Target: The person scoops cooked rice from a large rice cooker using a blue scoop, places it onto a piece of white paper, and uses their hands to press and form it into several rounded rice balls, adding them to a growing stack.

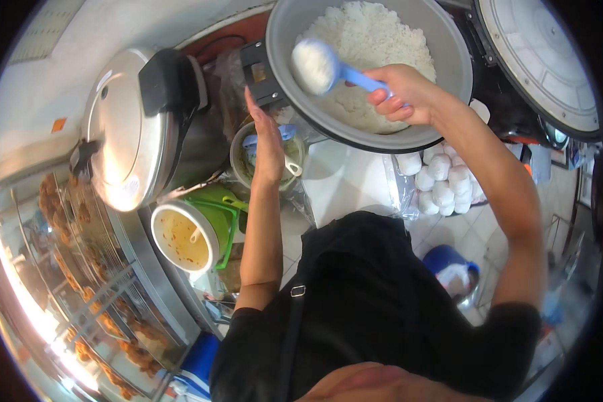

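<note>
My right hand point(407, 95) grips the handle of a light-blue scoop point(358, 78). White cooked rice point(312, 65) fills the scoop's round bowl, tilted over a large grey inner pot point(452, 55). More cooked rice point(369, 30) is heaped inside this pot, with a hollow on the near side. My left hand point(267, 138) is raised edge-on, fingers extended, with nothing visible in it. Below and behind it stands a round container point(237, 163) with a blue utensil point(287, 132) and a white handle point(292, 166). Several white wrapped bundles point(442, 181) are stacked under my right forearm.
A closed silver rice cooker point(125, 130) stands at the left. Near it is a green pail point(216, 216) with a container of yellowish liquid point(183, 238). A lit display case point(105, 291) holds fried pieces. An open lid point(542, 55) rises at right; a blue bucket point(439, 259) sits below.
</note>
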`<state>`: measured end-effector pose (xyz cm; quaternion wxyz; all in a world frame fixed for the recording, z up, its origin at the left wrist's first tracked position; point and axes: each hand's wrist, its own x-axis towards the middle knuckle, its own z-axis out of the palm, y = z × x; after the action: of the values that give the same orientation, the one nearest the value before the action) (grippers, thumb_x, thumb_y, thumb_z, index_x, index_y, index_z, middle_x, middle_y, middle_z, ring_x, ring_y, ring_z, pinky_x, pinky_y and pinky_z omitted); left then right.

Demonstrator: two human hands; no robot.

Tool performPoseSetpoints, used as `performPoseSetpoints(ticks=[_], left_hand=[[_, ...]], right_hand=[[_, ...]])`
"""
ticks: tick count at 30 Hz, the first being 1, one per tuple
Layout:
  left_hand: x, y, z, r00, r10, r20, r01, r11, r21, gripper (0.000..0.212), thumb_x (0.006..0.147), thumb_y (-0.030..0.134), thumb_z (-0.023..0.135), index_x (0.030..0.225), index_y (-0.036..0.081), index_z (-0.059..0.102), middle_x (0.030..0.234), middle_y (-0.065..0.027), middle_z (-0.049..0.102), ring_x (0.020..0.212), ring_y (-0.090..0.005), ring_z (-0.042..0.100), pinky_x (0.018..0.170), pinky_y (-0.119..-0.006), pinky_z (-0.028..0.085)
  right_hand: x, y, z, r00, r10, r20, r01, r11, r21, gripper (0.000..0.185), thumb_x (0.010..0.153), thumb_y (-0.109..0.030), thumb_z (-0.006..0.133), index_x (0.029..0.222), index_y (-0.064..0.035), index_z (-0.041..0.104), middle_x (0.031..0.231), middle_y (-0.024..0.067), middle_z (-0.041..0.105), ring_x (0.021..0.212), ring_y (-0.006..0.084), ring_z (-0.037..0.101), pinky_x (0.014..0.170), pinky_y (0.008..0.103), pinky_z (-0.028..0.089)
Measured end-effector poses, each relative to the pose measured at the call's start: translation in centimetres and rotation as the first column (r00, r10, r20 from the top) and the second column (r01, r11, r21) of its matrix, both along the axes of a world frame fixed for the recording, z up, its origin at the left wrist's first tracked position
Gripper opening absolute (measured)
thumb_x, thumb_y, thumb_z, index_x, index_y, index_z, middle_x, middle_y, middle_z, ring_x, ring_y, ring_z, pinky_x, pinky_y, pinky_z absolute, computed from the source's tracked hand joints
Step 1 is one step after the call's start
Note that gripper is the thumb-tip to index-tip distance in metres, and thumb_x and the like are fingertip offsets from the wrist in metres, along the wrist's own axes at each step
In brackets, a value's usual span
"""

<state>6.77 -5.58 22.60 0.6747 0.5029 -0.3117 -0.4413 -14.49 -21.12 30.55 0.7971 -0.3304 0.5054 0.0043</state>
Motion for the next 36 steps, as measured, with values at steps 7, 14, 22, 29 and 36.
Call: performPoseSetpoints(ticks=[7,14,22,29,36], left_hand=[[-4.6,10.0,-0.2,0.935,0.324,0.145,-0.261,0.904,-0.339,0.05,0.107,0.032,0.043,0.141,-0.006,0.046,0.134,-0.024,0.061,0.123,-0.0276,0.061,0.108,-0.038,0.041],[-7.3,17.9,-14.6,0.683,-0.196,0.703,-0.065,0.943,0.326,0.033,0.09,-0.004,0.055,0.12,0.001,0.066,0.112,-0.0183,0.071,0.105,-0.033,0.07,0.093,-0.039,0.054],[-5.1,13.5,-21.2,0.234,-0.221,0.947,0.112,0.974,0.199,0.053,0.084,-0.007,0.056,0.135,0.002,0.058,0.143,-0.0186,0.055,0.136,-0.0342,0.049,0.111,-0.04,0.044],[-5.6,12.4,-23.8,0.127,-0.311,0.942,0.054,0.95,0.307,0.048,0.089,0.002,0.057,0.137,0.002,0.057,0.149,-0.0171,0.051,0.14,-0.0332,0.045,0.112,-0.04,0.045],[-6.0,14.5,-23.7,0.231,-0.239,0.943,0.089,0.971,0.224,0.035,0.091,0.008,0.063,0.125,0.005,0.067,0.115,-0.0127,0.073,0.116,-0.029,0.067,0.093,-0.04,0.057]], right_hand=[[-6.7,4.6,1.7,0.768,-0.237,0.595,0.025,0.939,0.342,0.039,0.109,-0.022,0.033,0.139,-0.0017,0.047,0.064,-0.0015,0.042,0.04,0.0035,0.033,0.03,0.018,0.023],[-15.4,17.1,-5.5,0.889,-0.133,0.438,0.113,0.991,0.071,0.045,0.11,-0.03,0.04,0.151,-0.0115,0.045,0.06,0.0002,0.042,0.039,0.0068,0.037,0.033,0.0197,0.029],[-11.6,29.6,-27.3,0.851,0.013,-0.525,-0.509,-0.228,-0.83,0.068,0.089,-0.012,0.064,0.153,-0.0282,0.045,0.075,0.0053,0.053,0.057,0.025,0.058,0.051,0.0403,0.052],[-12.3,29.8,-25.2,0.796,0.085,-0.599,-0.582,-0.163,-0.797,0.071,0.087,-0.008,0.063,0.152,-0.0303,0.047,0.079,0.0072,0.056,0.06,0.0295,0.061,0.054,0.0427,0.054],[-13.1,25.2,-11.1,0.988,-0.064,0.139,0.108,-0.356,-0.928,0.046,0.09,-0.007,0.068,0.135,-0.0071,0.065,0.076,0.0077,0.059,0.061,0.0212,0.053,0.056,0.0333,0.045]])
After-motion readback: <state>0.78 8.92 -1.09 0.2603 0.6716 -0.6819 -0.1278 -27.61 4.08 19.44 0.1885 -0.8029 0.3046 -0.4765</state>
